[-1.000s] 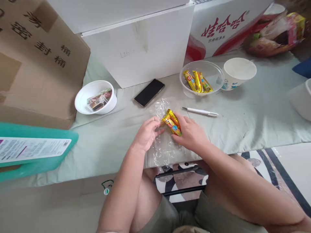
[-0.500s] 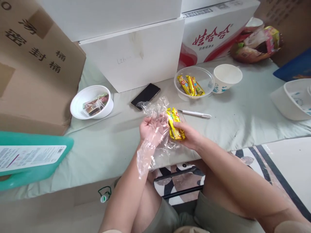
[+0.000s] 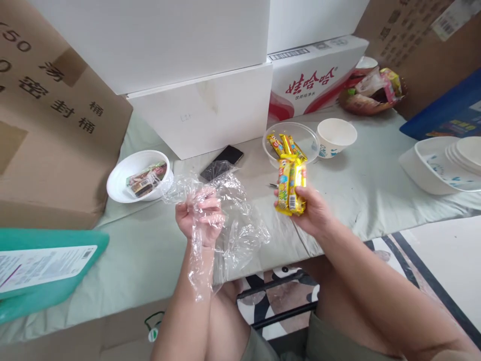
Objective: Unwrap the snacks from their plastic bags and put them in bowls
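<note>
Printed words on the boxes around the hands

Left of the left hand (image 3: 199, 218), the brown cardboard box (image 3: 56, 125) bears "750", "汤" and "密封桶". Beyond the right hand (image 3: 310, 210), the red-and-white carton (image 3: 319, 82) reads "娃哈哈". The teal package's label (image 3: 41, 265) is too small to read.

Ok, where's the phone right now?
The phone lies on the table in the head view, left of centre, before the white box and partly behind the clear plastic wrap in the left hand.
</note>
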Available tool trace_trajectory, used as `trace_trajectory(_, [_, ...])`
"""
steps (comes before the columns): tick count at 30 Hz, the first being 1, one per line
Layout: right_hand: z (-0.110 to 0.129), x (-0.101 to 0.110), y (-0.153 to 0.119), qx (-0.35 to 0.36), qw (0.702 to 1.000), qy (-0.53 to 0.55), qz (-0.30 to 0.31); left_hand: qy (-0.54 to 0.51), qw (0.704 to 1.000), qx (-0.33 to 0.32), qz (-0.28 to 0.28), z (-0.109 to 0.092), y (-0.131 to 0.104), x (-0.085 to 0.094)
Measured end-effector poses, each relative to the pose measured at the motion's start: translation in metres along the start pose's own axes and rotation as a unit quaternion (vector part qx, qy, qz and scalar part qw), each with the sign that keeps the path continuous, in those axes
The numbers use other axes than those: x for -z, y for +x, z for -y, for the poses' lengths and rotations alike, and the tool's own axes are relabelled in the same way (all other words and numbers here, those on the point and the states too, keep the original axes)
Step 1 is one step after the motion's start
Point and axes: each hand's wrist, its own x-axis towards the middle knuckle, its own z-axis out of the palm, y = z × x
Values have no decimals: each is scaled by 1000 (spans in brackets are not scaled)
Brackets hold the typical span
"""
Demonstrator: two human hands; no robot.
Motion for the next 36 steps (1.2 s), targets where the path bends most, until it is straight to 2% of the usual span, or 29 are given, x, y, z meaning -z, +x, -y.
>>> trace_trajectory(2, [26,-3,16,134,980,-146,-25,6,1000,16,11,-1,2,1])
trace_trajectory(4, [54,-9,42,257,915,-308,-46,7,999,39,14,1,5,2])
trace_trajectory(5, [66,-12,56,283,879,-381,-44,8,999,52,14,2,7,3])
trace_trajectory(6, [77,-15,71,291,847,-443,-45,8,998,66,13,3,8,3])
trace_trajectory(9, [95,-16,99,231,749,-618,-62,-4,994,104,16,3,12,3])
trace_trajectory(11, [93,-13,96,214,696,-680,-85,-23,992,120,24,1,13,3])
trace_trajectory(12, [88,-11,88,227,686,-685,-95,-28,991,125,27,0,14,3])
trace_trajectory(13, [80,-9,76,247,692,-670,-100,-29,991,127,28,-2,14,3])
trace_trajectory(14, [69,-8,62,265,715,-640,-95,-25,991,129,25,-3,15,3])
trace_trajectory(16, [42,-9,35,254,797,-547,-46,-6,991,132,16,-4,15,3])
trace_trajectory(18, [13,-12,16,177,884,-432,36,21,992,127,7,-2,13,4])
trace_trajectory(19, [-1,-14,12,132,915,-376,66,40,992,124,5,1,12,6])
trace_trajectory(21, [-23,-17,11,53,955,-274,101,86,989,122,0,6,8,9])
trace_trajectory(23, [-38,-20,19,-3,975,-191,116,134,982,133,-1,10,3,12])
trace_trajectory(25, [-45,-22,27,-28,981,-138,132,163,976,147,3,12,-2,14])
trace_trajectory(28, [-47,-26,34,2,983,-121,137,197,964,176,-13,9,-3,10])
trace_trajectory(31, [-42,-27,34,38,988,-128,74,259,949,163,-73,4,3,3])
trace_trajectory(36, [-28,-15,33,84,978,-176,-70,391,908,19,-150,0,20,7])
